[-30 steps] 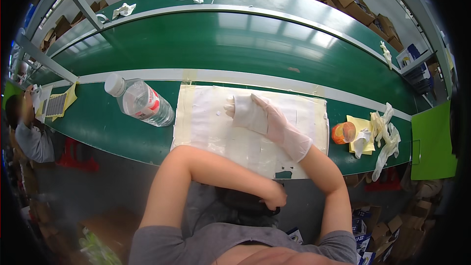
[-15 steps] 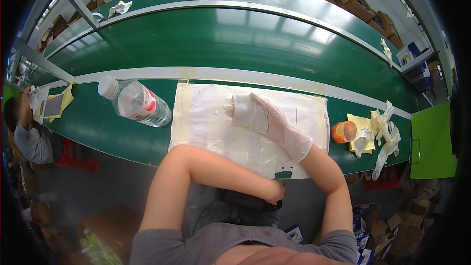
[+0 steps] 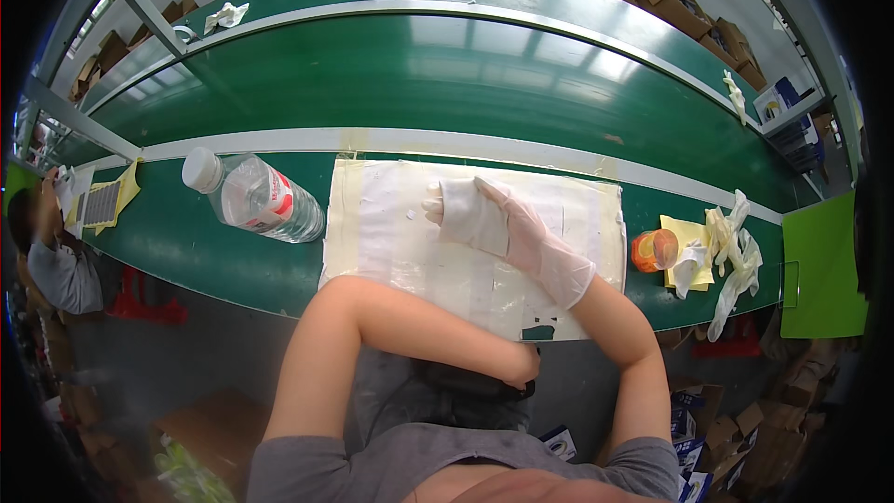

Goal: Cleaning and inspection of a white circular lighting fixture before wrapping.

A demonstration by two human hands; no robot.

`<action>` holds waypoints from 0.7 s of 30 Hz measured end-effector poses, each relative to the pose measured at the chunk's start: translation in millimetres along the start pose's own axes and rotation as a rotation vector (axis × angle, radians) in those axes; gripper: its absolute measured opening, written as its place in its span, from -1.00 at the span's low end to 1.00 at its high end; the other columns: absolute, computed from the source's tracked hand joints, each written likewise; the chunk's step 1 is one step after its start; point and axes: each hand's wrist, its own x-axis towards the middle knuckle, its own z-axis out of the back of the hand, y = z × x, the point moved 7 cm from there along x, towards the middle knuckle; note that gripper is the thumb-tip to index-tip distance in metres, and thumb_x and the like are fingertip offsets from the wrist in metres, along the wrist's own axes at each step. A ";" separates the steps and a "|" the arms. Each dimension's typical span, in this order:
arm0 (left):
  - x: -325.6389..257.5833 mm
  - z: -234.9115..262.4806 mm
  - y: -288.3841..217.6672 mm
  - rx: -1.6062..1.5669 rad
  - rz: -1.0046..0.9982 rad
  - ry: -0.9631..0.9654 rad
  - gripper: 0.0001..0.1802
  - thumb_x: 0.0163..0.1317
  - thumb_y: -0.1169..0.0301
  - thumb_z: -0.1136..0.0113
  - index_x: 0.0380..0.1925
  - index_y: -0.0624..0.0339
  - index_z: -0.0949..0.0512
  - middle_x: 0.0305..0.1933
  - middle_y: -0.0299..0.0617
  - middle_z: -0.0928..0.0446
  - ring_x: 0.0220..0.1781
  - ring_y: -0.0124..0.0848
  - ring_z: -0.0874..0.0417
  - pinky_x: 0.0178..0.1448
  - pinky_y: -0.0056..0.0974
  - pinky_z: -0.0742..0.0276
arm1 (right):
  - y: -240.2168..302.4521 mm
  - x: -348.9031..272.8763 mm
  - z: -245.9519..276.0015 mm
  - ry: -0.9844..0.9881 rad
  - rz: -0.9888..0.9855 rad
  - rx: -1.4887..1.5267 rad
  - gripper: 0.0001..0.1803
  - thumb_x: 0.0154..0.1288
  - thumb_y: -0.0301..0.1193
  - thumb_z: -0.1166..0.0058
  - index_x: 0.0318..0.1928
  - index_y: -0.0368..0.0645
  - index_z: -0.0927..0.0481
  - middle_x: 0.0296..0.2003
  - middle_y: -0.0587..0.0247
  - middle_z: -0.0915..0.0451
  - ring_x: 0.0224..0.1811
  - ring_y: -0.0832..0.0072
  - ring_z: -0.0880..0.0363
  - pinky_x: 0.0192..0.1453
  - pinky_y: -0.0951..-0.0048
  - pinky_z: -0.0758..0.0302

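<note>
My right hand point(image 3: 521, 233), in a thin whitish glove, lies on a white-covered board point(image 3: 382, 233) on the green bench. A white cloth-like band point(image 3: 464, 212) wraps its fingers, and the fingertips stick out past the band's left edge. The fingers look stretched out to the left, with the thumb apart along the top; the band hides most of them. My left forearm crosses in front of the board, and my left hand point(image 3: 520, 365) is low near my lap, beside something dark. Its fingers are hidden.
A large plastic bottle point(image 3: 265, 200) leans left of the board. To the right are an orange cup point(image 3: 654, 250), yellow sheets and crumpled pale gloves point(image 3: 740, 265). A raised rail point(image 3: 428, 140) runs behind. Another person point(image 3: 60, 251) sits far left. Cardboard boxes point(image 3: 670, 5) stand at the back.
</note>
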 end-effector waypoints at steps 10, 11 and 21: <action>0.1 2.4 -0.8 0.050 0.012 -0.005 -0.49 0.31 -0.04 -0.05 -0.03 0.11 -0.67 0.09 -0.01 -0.62 0.13 -0.03 -0.61 0.20 0.08 -0.43 | 2.0 -0.2 -0.6 -0.008 0.007 -0.011 -0.40 0.57 -0.17 0.32 0.33 -0.47 -0.24 0.18 -0.19 -0.49 0.25 0.07 -0.50 0.35 0.08 -0.42; -1.3 4.2 -1.7 0.072 -0.006 0.003 -0.50 0.28 0.01 -0.09 -0.01 0.15 -0.63 0.04 0.00 -0.63 0.06 -0.03 -0.64 0.13 0.05 -0.49 | 2.2 0.4 0.8 -0.007 0.007 -0.012 -0.40 0.57 -0.17 0.32 0.33 -0.47 -0.24 0.18 -0.19 -0.49 0.25 0.07 -0.50 0.35 0.08 -0.42; -18.9 8.6 -7.8 -0.032 0.046 0.174 -0.44 0.20 0.18 -0.07 0.17 0.24 -0.48 0.18 0.06 -0.54 0.18 -0.09 -0.58 0.19 -0.02 -0.49 | 1.6 -0.4 -0.2 -0.021 -0.002 -0.001 -0.40 0.57 -0.15 0.30 0.32 -0.46 -0.26 0.17 -0.18 -0.50 0.23 0.08 -0.52 0.33 0.06 -0.44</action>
